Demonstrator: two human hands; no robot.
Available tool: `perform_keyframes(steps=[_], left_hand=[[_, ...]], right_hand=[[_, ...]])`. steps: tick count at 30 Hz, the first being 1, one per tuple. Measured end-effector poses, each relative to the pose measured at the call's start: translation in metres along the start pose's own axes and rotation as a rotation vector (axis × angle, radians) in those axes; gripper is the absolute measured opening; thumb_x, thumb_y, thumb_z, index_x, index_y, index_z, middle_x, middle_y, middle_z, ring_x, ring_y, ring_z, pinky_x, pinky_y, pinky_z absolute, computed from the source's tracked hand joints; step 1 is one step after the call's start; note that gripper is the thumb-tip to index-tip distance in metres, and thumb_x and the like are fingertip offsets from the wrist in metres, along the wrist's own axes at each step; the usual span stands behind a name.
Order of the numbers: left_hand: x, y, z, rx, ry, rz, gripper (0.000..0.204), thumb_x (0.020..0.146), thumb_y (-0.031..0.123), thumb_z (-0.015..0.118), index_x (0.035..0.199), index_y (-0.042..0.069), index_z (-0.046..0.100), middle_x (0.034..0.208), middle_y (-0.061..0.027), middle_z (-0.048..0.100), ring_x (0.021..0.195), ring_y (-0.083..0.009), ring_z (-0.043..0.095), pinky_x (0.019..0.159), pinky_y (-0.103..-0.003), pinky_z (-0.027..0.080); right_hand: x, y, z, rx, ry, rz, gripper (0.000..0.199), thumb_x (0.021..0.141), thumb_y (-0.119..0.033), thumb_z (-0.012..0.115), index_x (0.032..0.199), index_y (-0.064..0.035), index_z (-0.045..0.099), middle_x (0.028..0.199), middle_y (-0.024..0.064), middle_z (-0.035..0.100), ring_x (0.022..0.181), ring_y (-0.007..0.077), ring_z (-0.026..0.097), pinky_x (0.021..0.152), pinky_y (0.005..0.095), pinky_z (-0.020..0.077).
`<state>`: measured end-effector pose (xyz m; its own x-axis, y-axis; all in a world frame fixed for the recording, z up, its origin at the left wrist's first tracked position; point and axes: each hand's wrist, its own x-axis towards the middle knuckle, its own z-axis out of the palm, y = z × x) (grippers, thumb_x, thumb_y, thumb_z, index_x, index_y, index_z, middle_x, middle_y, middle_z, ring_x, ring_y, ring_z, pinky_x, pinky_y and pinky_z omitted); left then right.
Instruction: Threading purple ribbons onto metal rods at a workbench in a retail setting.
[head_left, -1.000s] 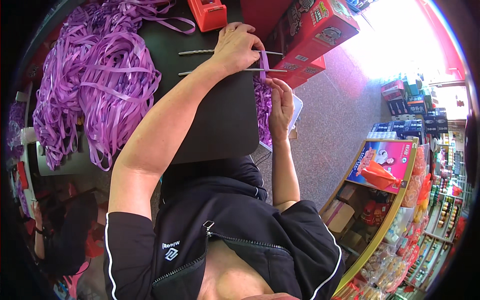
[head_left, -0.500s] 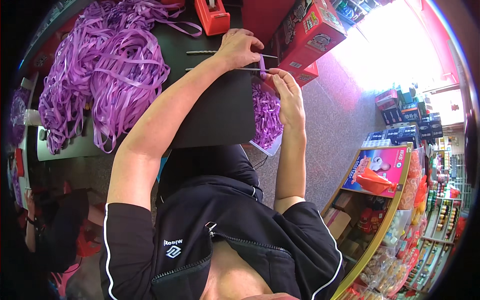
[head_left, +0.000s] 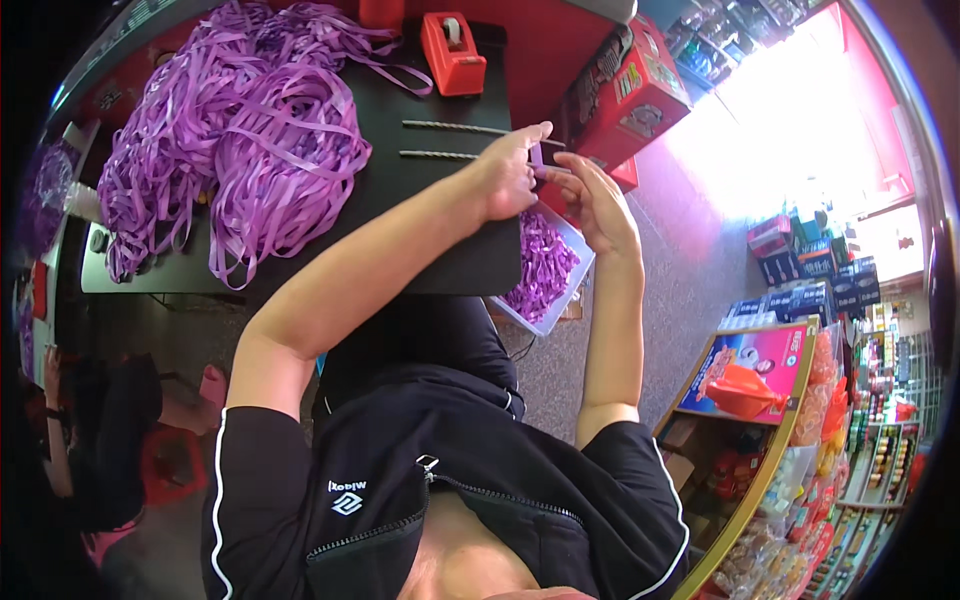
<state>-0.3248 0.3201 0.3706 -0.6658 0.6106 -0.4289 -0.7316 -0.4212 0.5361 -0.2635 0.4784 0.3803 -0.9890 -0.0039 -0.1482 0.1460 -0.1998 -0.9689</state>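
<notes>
Two parallel twisted metal rods, the farther rod (head_left: 455,126) and the nearer rod (head_left: 437,154), stick out past the right edge of the black table. A short piece of purple ribbon (head_left: 537,156) spans them near their tips. My left hand (head_left: 503,175) lies over the nearer rod, its fingers closed at the ribbon. From the right, my right hand (head_left: 603,208) meets it, thumb and fingers pinched at the ribbon by the nearer rod's tip. Below both hands is a clear plastic bin (head_left: 572,290) holding many small purple ribbon pieces (head_left: 540,265).
A big heap of purple ribbon (head_left: 285,165) covers the left of the black table (head_left: 430,235). A red tape dispenser (head_left: 455,60) stands at its back, a red box (head_left: 640,95) beyond its right edge. A shop display case (head_left: 745,375) is at right; another person (head_left: 115,430) sits at lower left.
My left hand has come nearer, from above both rods down to the nearer one, and its fingers have curled. My right hand stays by the rod tips. The whole view has shifted slightly.
</notes>
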Motion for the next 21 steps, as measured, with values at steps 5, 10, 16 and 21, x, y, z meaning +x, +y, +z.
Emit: perform_keyframes(steps=[5,10,16,21], left_hand=[[-0.018,-0.008,0.003,-0.248,-0.169,0.083,0.081,0.087,0.058,0.051,0.149,0.028,0.006,0.139,-0.0313,0.025,0.128,-0.0404,0.032,0.112,-0.05,0.013],[-0.027,-0.006,0.001,-0.218,-0.284,0.111,0.09,0.087,0.06,0.048,0.149,0.029,-0.01,0.149,-0.0299,-0.011,0.14,-0.0416,-0.008,0.112,-0.048,-0.007],[-0.025,-0.01,0.001,-0.234,-0.329,0.149,0.092,0.086,0.063,0.048,0.149,0.027,-0.008,0.15,-0.0285,-0.016,0.141,-0.0396,-0.015,0.111,-0.047,-0.011],[-0.033,-0.008,0.003,-0.281,-0.354,0.143,0.092,0.083,0.064,0.051,0.15,0.031,-0.003,0.148,-0.0272,0.006,0.137,-0.0334,0.013,0.11,-0.042,0.01]], right_hand=[[-0.006,-0.002,0.003,-0.119,0.064,-0.064,0.026,0.093,-0.022,0.057,0.111,-0.0048,0.062,0.098,0.0053,0.068,0.073,0.0074,0.054,0.07,0.0216,0.0433],[0.011,-0.035,0.031,-0.908,0.283,-0.557,0.025,0.089,-0.02,0.06,0.108,-0.0048,0.066,0.098,0.0071,0.068,0.085,0.0152,0.062,0.075,0.0272,0.0468],[0.134,-0.05,0.078,-0.854,0.085,-0.614,0.027,0.085,-0.03,0.062,0.098,-0.0077,0.071,0.091,0.0117,0.069,0.084,0.0228,0.065,0.076,0.0329,0.0476],[0.201,-0.048,0.1,-0.795,-0.066,-0.193,0.034,0.086,-0.034,0.063,0.092,-0.0018,0.072,0.079,0.0038,0.066,0.074,0.0133,0.055,0.072,0.0229,0.04]])
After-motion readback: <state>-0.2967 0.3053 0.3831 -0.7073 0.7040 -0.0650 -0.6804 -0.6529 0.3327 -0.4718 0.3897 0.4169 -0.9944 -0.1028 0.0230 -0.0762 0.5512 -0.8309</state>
